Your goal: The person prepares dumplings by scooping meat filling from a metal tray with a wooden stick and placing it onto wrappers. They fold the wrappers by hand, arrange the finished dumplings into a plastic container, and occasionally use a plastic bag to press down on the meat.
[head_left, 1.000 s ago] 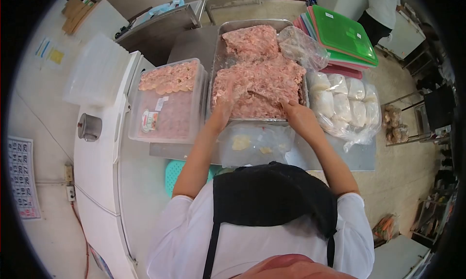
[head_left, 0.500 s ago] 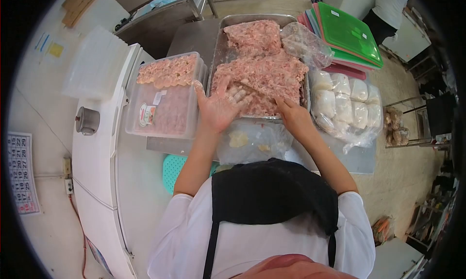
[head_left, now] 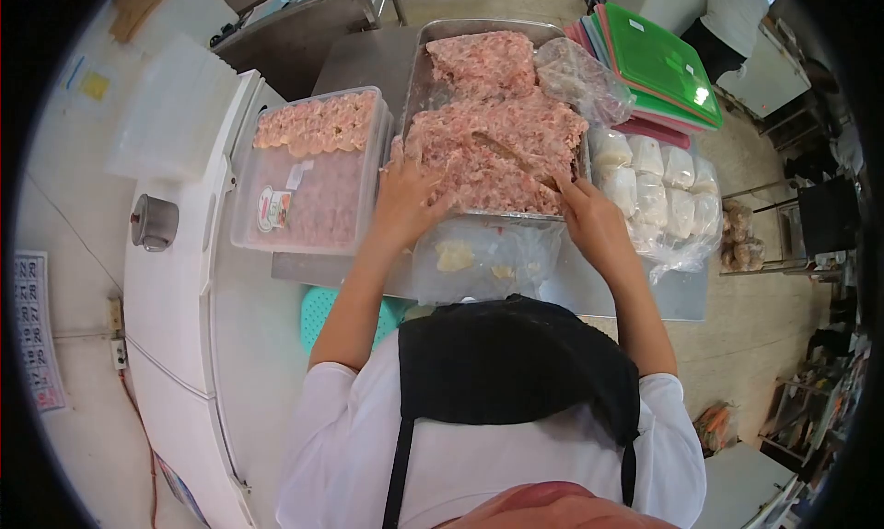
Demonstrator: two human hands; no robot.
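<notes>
Raw ground meat (head_left: 497, 147) fills much of a deep metal tray (head_left: 562, 218) at the centre. My right hand (head_left: 594, 218) is closed around the near end of a narrow, flat, brownish spatula (head_left: 508, 153), whose length lies across the meat. At the tray's left edge, my left hand (head_left: 405, 196) rests palm down against the meat with its fingers apart, their tips partly hidden. Left of it, a lidded clear plastic container (head_left: 318, 239) holds rows of shaped meat portions (head_left: 313, 126).
Bagged white portions (head_left: 652, 197) lie to the right of the tray. Green and pink lids (head_left: 663, 64) are stacked behind them. Under my forearms is a clear plastic sheet (head_left: 488, 269); a turquoise perforated basket (head_left: 322, 331) sits lower left. Another person (head_left: 732, 23) stands far back.
My left hand has turned from palm up to palm down and moved down onto the tray's left side. My right hand has shifted right with the spatula.
</notes>
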